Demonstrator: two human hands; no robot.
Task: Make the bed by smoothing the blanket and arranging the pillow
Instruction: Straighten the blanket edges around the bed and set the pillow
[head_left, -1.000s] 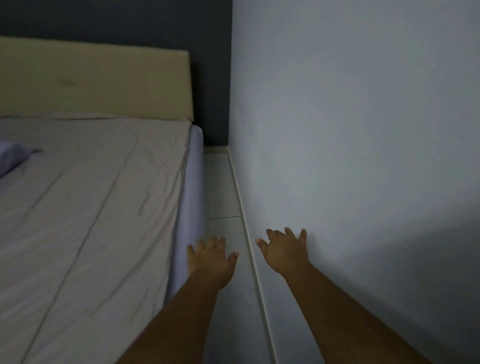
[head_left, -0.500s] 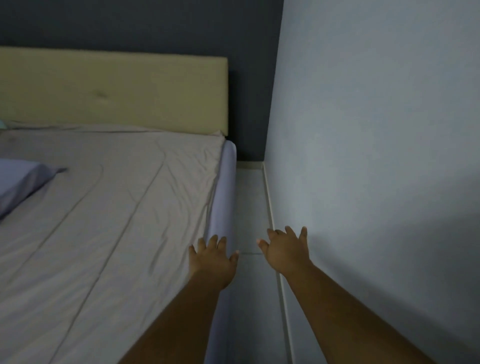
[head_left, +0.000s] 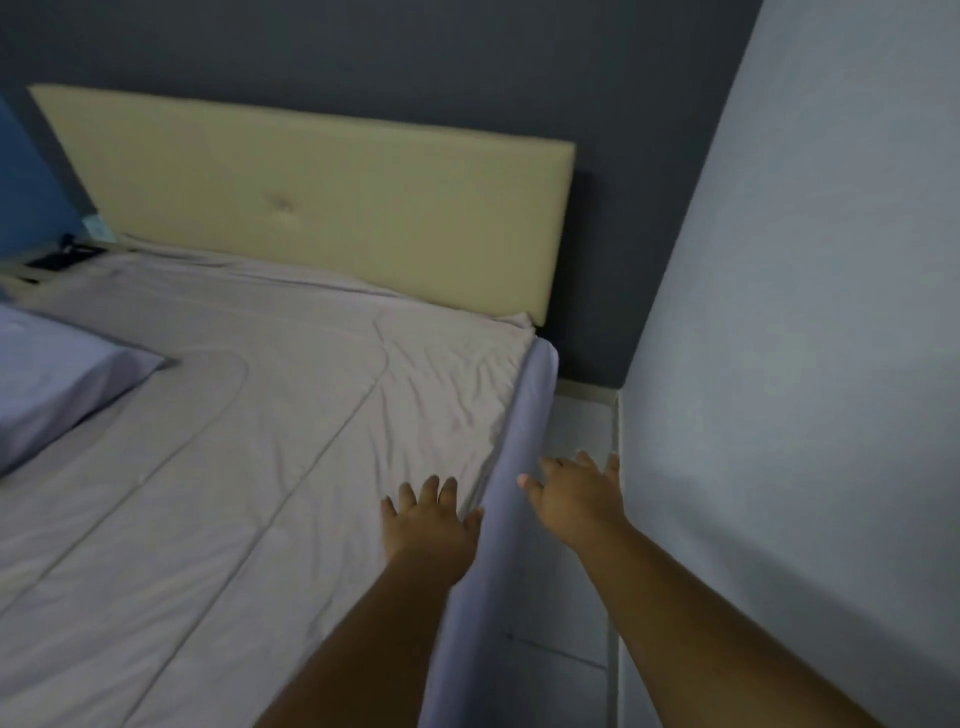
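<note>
Dim bedroom light falls over the bed, with a dark grey wall behind it and a cream padded headboard across the top. At the far left, beside a strip of blue wall, a small dark item lies on a low ledge; I cannot tell what it is. Next comes the lavender pillow, lying on the left part of the bed, well apart from my hands. Spread over the mattress is the pale grey blanket, creased near the right edge. My left hand is above that creased edge with fingers spread wide, holding nothing; whether it touches the fabric I cannot tell. Just beside it runs the lavender mattress side. My right hand, also spread and empty, hangs over the tiled floor between the bed and the pale wall.
</note>
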